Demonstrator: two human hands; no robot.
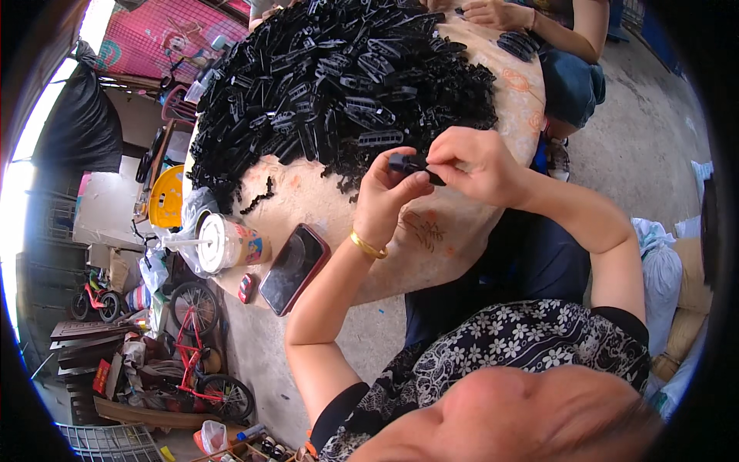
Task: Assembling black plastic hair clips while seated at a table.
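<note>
**Pinching from both sides: two bare hands meet on one black part!**

Clock centred on the held piece, twelve at the top of the view, and all eyes go to that black part (408, 163), up above the tabletop, just beyond the near edge of the dark heap. The left hand (385, 187) has it at nine o'clock, thumb and fingers pinched around its body, a gold bracelet (369, 246) at the wrist. In from three o'clock comes the right hand (481, 165), thumb and forefinger pinching the part's right end, other fingers curled; whether a smaller piece sits between those tips, I can't tell.

Look toward eleven: a great heap of black plastic pieces (331, 77) spreads over the patterned tablecloth (516, 85)! Between eight and nine lies a crooked black strip (260, 195), apart from the pile. Round at eight, a lidded cup (219, 242) with a straw, then a dark phone (295, 268) beside the left forearm, and a small red object (247, 288) near it. Up at one o'clock, a co-worker's hand (493, 14) works the far edge, a cluster of black pieces (518, 45) just below it.
</note>
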